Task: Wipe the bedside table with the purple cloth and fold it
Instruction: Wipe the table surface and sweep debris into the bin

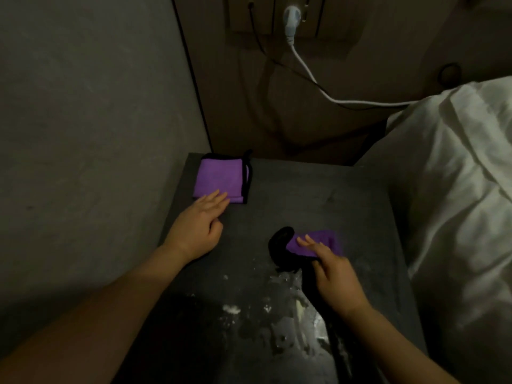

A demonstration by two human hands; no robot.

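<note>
A dark bedside table (pixel 346 195) fills the middle of the view. One purple cloth with black trim (pixel 219 178) lies folded square at the table's far left corner. My left hand (pixel 198 225) rests flat on the table, its fingertips touching that cloth's near edge. My right hand (pixel 332 273) grips a second purple cloth (pixel 318 242), bunched, with its black edging curled to the left, and presses it on the table near the middle. Whitish smears and wet patches (pixel 285 311) cover the table's near part.
A grey wall (pixel 83 120) runs close along the table's left side. A bed with white bedding (pixel 457 189) borders the right side. Behind the table, a white plug and cable (pixel 304 65) hang from a wall socket and run towards the bed.
</note>
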